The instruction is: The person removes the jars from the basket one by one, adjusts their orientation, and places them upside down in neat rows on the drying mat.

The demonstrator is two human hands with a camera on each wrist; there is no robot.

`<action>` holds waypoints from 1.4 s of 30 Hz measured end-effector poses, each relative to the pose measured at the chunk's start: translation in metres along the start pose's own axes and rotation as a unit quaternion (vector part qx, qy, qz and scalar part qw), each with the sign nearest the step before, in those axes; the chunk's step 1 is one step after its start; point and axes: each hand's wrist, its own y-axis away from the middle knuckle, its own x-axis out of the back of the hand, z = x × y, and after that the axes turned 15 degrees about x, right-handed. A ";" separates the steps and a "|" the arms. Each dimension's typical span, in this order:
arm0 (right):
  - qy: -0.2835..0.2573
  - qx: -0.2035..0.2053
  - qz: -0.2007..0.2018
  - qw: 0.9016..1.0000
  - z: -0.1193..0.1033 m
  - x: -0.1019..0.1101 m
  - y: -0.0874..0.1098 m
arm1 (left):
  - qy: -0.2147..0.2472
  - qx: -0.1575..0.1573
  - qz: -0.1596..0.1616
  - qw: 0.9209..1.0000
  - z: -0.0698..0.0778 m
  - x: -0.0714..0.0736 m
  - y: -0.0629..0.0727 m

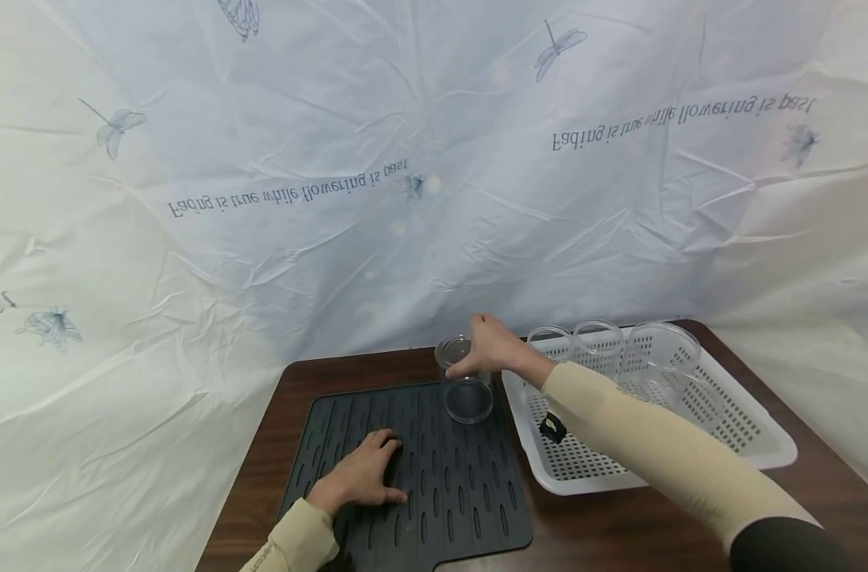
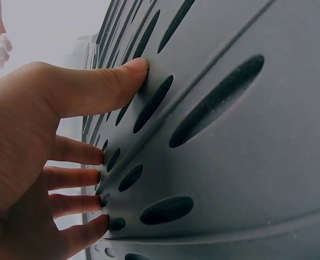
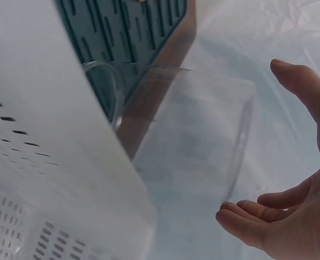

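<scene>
Could topple far clear container (image 3: 197, 130) by nudging with spread, ungripping right hand (image 1: 494, 346); rests splayed left hand (image 1: 366, 472) on mat (image 1: 477, 536).

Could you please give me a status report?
Left hand touching dark mat. Right hand at clear container, thumb and fingers apart. White basket just beside mat.
</scene>
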 end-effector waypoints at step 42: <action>-0.104 0.021 0.185 0.977 0.023 0.095 0.105 | 0.000 0.009 -0.005 1.000 0.001 -0.001 -0.001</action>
